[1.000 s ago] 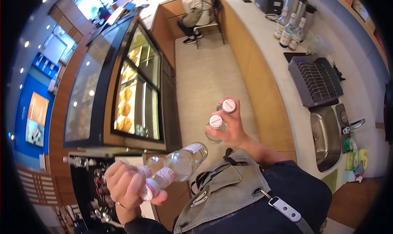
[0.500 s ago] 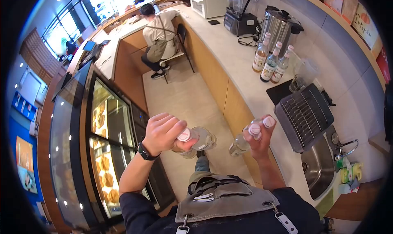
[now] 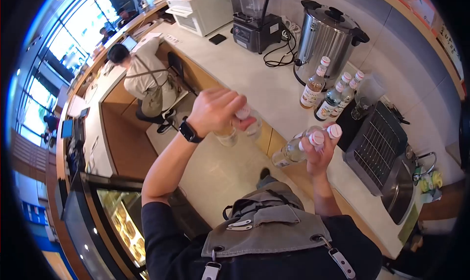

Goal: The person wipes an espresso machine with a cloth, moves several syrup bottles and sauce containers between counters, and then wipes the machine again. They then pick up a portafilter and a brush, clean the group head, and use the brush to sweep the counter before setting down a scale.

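Note:
My left hand [image 3: 219,111] is closed around the necks of clear glass syrup bottles [image 3: 227,137], which hang over the floor gap; at least two show, partly blurred. My right hand [image 3: 319,156] is wrapped around the necks of two more syrup bottles [image 3: 288,153] with pinkish-white caps, held tilted beside the counter's front edge. Three labelled syrup bottles [image 3: 310,93] stand upright on the counter [image 3: 274,91], beyond my right hand and apart from it.
Behind the standing bottles is a steel urn [image 3: 323,42], with a blender [image 3: 254,30] and loose cable farther left. A wire rack on a dark tray [image 3: 377,150] lies near the sink [image 3: 399,201]. A seated person [image 3: 149,79] is ahead; a lit pastry case [image 3: 122,226] is at left.
My view has turned right and come closer to the counter. Both hands, still gripping bottles, have moved forward, and the right-hand bottles are now at the counter's edge.

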`<state>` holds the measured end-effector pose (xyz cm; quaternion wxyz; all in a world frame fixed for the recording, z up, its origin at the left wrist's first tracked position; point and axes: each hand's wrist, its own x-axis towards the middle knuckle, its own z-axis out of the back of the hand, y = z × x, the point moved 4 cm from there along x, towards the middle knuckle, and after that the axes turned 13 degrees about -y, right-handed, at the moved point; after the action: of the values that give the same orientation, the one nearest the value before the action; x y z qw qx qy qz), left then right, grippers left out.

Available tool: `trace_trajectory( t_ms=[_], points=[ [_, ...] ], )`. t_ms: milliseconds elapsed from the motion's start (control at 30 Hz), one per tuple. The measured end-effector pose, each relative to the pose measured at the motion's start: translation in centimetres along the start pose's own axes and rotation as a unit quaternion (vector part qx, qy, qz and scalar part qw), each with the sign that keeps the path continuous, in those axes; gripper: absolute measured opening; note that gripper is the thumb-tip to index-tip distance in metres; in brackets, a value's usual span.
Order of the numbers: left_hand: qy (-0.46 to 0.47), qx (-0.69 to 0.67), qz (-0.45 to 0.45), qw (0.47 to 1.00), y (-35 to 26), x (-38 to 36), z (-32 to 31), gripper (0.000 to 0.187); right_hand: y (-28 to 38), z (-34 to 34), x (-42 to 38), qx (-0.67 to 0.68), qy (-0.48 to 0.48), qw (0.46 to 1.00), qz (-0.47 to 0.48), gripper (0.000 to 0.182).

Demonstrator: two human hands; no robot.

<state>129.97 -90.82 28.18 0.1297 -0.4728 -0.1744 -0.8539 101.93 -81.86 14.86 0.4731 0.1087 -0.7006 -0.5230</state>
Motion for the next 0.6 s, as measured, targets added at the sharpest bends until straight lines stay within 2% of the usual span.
trace_trajectory(
  t_ms=[67,267,433,533,600],
  points=[
    [0.005,-0.016,-0.014,1.000,6.3,0.9,-2.6,0.045,-2.2,-4.4,1.6,-0.006,-0.016,1.000,0.002,0.029],
    [0.007,-0.063,-0.011,0.998,17.5,0.2,-10.6,0.046,-5.9,-11.1,5.5,-0.033,-0.037,0.998,0.040,0.030],
    [0.020,-0.130,-0.034,0.991,24.3,-0.7,-17.3,0.044,-7.1,-14.2,7.7,-0.111,-0.063,0.989,0.073,0.030],
    [0.016,-0.170,-0.052,0.984,26.9,-0.6,-20.3,0.043,-8.6,-15.6,8.0,-0.111,-0.085,0.990,0.018,0.033],
    [0.012,-0.203,-0.070,0.977,28.5,-0.6,-22.1,0.043,-8.5,-16.6,8.3,-0.153,-0.107,0.982,0.033,0.033]
  ],
)
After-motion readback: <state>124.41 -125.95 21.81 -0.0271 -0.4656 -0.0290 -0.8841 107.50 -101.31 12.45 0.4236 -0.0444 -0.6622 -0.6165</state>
